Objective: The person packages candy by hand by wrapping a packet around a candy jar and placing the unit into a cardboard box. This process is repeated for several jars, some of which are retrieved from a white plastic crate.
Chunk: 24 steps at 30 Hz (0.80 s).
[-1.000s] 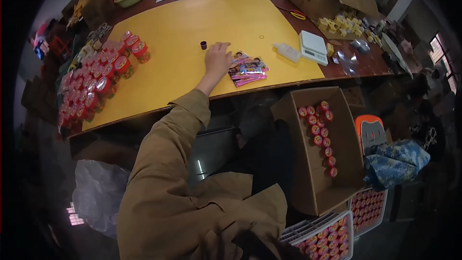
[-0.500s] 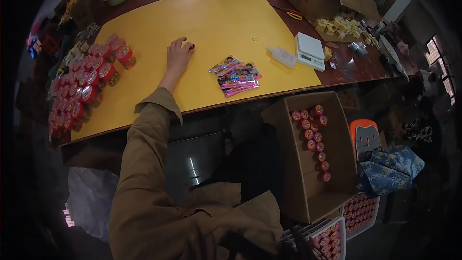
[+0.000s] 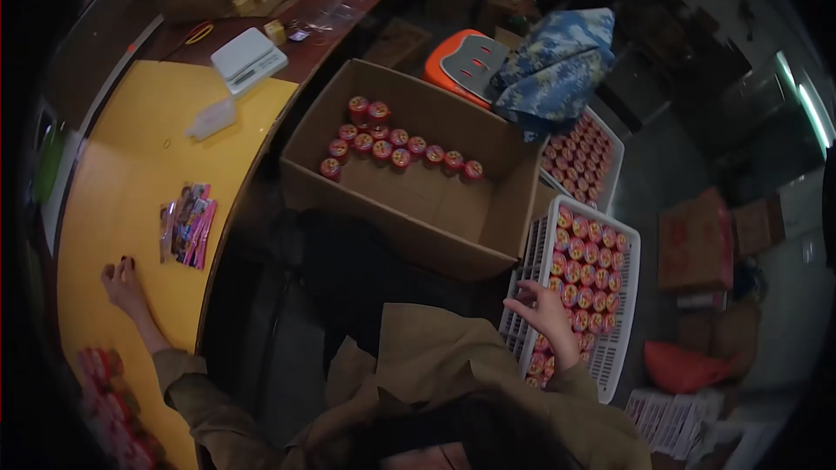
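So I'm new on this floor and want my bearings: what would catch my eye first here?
Probably the big open cardboard box in the middle, with a short row of red-lidded jars inside. Right of it, the person's right hand reaches into a white crate packed with similar jars. On the left, the left hand rests on the bright yellow table near some pink packets.

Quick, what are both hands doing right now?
Left hand: fingers pinching a small dark cap on the yellow table.
Right hand: open, reaching into the white crate.

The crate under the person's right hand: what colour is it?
White crate, seen in the head view, with the right hand over it.
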Each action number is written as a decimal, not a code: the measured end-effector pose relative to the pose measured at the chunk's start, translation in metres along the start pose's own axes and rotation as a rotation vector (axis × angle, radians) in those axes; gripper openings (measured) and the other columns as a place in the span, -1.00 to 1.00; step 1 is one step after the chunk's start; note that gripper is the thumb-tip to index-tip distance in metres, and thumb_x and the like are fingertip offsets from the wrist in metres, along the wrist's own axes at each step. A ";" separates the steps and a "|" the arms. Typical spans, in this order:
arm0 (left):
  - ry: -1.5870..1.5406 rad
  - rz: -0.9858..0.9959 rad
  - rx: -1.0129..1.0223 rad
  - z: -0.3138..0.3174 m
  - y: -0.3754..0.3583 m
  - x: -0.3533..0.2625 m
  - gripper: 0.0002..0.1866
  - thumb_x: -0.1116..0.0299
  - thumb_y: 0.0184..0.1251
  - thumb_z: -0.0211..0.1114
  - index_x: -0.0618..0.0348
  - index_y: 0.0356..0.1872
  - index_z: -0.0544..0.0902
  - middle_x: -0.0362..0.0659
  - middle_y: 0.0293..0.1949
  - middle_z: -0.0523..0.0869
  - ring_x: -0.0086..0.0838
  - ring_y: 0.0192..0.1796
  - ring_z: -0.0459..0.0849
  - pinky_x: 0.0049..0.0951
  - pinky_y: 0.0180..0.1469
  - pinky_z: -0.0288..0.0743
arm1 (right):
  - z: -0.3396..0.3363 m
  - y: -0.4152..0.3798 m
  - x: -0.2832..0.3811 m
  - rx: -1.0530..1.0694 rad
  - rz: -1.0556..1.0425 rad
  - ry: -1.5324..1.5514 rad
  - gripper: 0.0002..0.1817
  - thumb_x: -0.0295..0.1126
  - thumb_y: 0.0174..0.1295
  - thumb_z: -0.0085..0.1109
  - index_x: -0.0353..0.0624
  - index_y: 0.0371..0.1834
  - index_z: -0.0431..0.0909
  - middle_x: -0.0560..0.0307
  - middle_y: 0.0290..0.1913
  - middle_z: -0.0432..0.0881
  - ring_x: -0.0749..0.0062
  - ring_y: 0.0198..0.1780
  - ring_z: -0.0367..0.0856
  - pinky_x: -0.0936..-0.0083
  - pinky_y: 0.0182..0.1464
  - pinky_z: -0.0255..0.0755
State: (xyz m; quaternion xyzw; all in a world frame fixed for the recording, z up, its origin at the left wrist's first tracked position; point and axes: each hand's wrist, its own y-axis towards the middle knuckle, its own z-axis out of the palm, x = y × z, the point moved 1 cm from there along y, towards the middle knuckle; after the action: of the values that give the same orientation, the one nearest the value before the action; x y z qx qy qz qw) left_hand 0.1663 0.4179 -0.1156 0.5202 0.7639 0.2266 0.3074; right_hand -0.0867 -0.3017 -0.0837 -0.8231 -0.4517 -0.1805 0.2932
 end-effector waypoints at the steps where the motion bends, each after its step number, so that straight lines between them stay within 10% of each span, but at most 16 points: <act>1: -0.014 0.030 0.009 0.004 0.001 -0.001 -0.73 0.25 0.10 0.37 0.31 -0.52 0.65 -0.09 -0.15 0.51 -0.28 -0.10 0.53 -0.38 -0.07 0.47 | 0.002 0.001 -0.001 0.033 0.012 -0.008 -0.40 -0.08 -0.02 0.35 -0.27 0.01 0.50 -0.05 -0.33 0.65 0.25 -0.28 0.66 0.44 -0.21 0.51; 12: -0.206 -0.048 -0.130 -0.009 -0.005 0.002 -0.78 0.25 0.07 0.40 0.22 -0.45 0.69 -0.15 -0.12 0.53 -0.39 -0.10 0.54 -0.40 -0.04 0.44 | 0.017 0.054 0.016 0.067 -0.154 0.027 -0.47 -0.16 -0.02 0.35 -0.32 -0.05 0.52 -0.07 -0.36 0.65 0.22 -0.31 0.66 0.42 -0.23 0.51; 17: -0.324 -0.276 -0.138 -0.027 -0.023 -0.033 -0.76 0.33 0.14 0.36 0.35 -0.32 0.67 -0.15 -0.19 0.60 -0.43 -0.13 0.57 -0.46 -0.02 0.44 | 0.037 0.169 -0.007 0.029 -0.204 0.160 -0.54 -0.21 -0.02 0.37 -0.31 -0.14 0.55 0.06 -0.45 0.64 0.44 -0.38 0.62 0.52 -0.26 0.49; 24: -0.621 -0.488 -0.054 -0.044 -0.052 -0.070 -0.77 0.43 0.19 0.29 0.40 -0.19 0.61 -0.18 -0.23 0.66 -0.53 -0.20 0.57 -0.56 -0.11 0.46 | 0.149 0.316 0.047 0.379 -0.323 -0.006 -0.45 -0.11 -0.09 0.37 -0.28 -0.10 0.55 -0.07 -0.33 0.65 0.23 -0.25 0.64 0.40 -0.18 0.50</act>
State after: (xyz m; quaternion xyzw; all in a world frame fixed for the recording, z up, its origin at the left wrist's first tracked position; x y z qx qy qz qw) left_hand 0.1198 0.3329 -0.1028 0.3590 0.7296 -0.0010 0.5821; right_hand 0.2110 -0.3088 -0.2719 -0.6712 -0.6039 -0.1348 0.4082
